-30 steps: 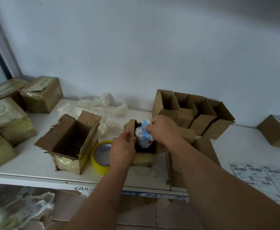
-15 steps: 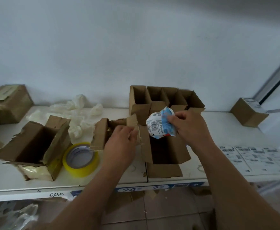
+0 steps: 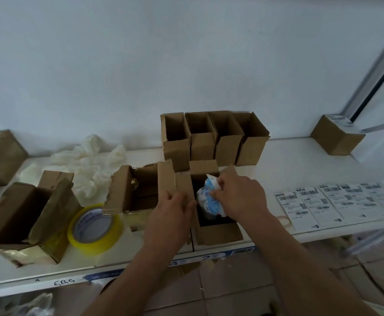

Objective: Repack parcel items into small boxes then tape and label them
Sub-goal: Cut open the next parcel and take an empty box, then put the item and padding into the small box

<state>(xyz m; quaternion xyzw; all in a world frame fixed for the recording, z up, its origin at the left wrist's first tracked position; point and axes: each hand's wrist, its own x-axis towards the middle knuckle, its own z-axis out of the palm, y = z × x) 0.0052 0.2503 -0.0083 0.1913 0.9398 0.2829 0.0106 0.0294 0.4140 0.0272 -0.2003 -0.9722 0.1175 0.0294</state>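
Note:
A blue-and-white wrapped packet (image 3: 206, 198) sits partly inside a small open cardboard box (image 3: 218, 234) near the shelf's front edge. My right hand (image 3: 236, 195) grips the packet from the right, over the box's mouth. My left hand (image 3: 170, 213) holds the box's left flap. Just left of it stands a torn, opened parcel box (image 3: 127, 190). A roll of yellow tape (image 3: 95, 226) lies flat to its left. A sheet of shipping labels (image 3: 332, 204) lies on the shelf to the right.
A row of several small open boxes (image 3: 213, 137) stands behind, against the wall. A larger torn box (image 3: 24, 213) sits at the left, white crumpled wrapping (image 3: 88, 163) behind it. One labelled closed box (image 3: 337, 135) stands far right. The white shelf (image 3: 289, 167) ends at a front edge.
My right hand lifted the packet out of the torn parcel, carried it right and lowered it into the small box. My left hand shifted from the parcel to the small box's flap.

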